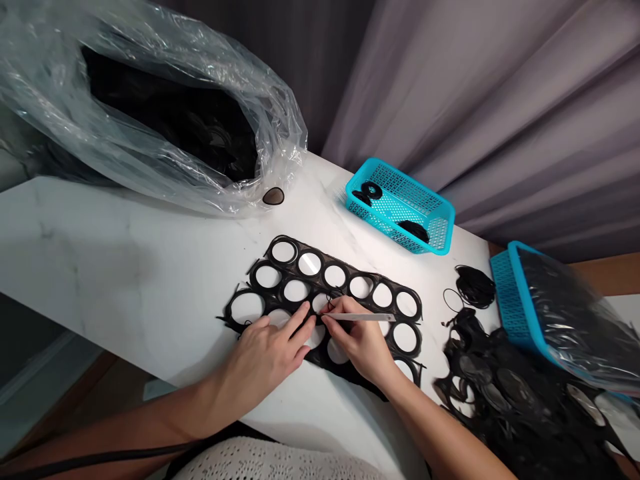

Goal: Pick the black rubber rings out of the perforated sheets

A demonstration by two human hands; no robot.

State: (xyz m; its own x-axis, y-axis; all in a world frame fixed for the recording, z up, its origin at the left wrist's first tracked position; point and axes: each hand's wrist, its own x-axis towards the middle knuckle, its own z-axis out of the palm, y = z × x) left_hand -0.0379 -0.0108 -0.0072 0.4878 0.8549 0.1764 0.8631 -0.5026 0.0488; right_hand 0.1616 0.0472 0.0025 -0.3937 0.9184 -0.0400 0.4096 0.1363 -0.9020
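Observation:
A black panel (345, 261) with rows of round white-looking openings lies on the marbled white table (125, 267). My left hand (273, 347) rests on its left-middle part, palm down, fingers apart and pressing on the black material. Near the panel's centre, my right hand (357, 333) pinches a slim pale tool (370, 317), its tip down at a rim between the rings. Thin black cord loops stand up beside the right fingertips. Both hands' fingertips are close together, and they cover some of the openings.
Behind the panel stands a turquoise basket (400, 208) with black coils. A clear plastic bag (200, 180) with dark contents fills the back left, a small dark oval piece (273, 196) by it. At right are black cord (475, 287), a black ringed heap (500, 387) and another basket (517, 300).

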